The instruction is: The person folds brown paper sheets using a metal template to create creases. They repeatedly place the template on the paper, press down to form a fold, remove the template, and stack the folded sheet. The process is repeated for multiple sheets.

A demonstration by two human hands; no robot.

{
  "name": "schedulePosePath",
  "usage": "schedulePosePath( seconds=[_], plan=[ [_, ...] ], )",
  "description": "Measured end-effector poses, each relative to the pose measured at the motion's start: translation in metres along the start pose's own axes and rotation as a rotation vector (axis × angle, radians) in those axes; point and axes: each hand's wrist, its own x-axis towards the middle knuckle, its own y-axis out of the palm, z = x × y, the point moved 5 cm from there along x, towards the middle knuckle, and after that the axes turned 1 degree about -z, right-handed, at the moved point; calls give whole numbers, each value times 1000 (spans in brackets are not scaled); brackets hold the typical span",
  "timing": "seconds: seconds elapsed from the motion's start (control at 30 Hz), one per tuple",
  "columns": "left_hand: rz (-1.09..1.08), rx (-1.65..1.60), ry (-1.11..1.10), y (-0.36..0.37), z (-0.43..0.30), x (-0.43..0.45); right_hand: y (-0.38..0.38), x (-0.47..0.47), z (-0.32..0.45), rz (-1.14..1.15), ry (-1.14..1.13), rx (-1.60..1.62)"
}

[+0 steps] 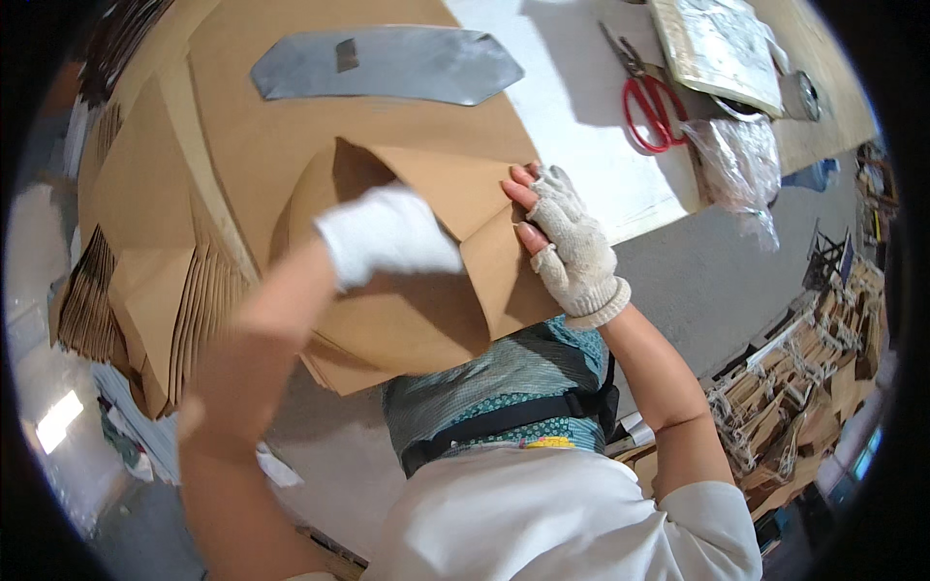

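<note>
A kraft paper bag (407,319) lies on a stack of brown paper at the table's front edge, with one end spread into folded flaps. My left hand (392,236), in a white glove and blurred, reaches into the spread opening; its fingers are hidden by the blur and the paper. With fingertips bare in a worn fingerless glove, my right hand (570,240) holds the bag's right edge at the folded flap (501,254). Beyond the bag, a grey flat template plate (392,65) with pointed ends rests on the brown paper (240,131).
Red-handled scissors (650,109) lie on the white table surface (617,181), near a crumpled clear plastic bag (741,167) and a glass jar (799,94). Folded paper bags (152,312) stand in a fanned row at left. Tied paper bundles (799,385) lie at the right.
</note>
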Motion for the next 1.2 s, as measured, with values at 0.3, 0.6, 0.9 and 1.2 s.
schedulePosePath(
  seconds=[0.3, 0.6, 0.9, 1.2],
  plan=[
    [-402, -241, -278, -39, 59, -14, 27, -2, 11, 101, -119, -577],
    [-616, 14, -230, -20, 62, -5, 50, 3, 36, 214, -457, -490],
    [-1288, -646, 64, 72, 119, -148, 54, 67, 36, 221, -357, -604],
    [-1317, -277, -199, 123, 131, -99, 101, 121, 61, 239, -717, -433]
  ],
)
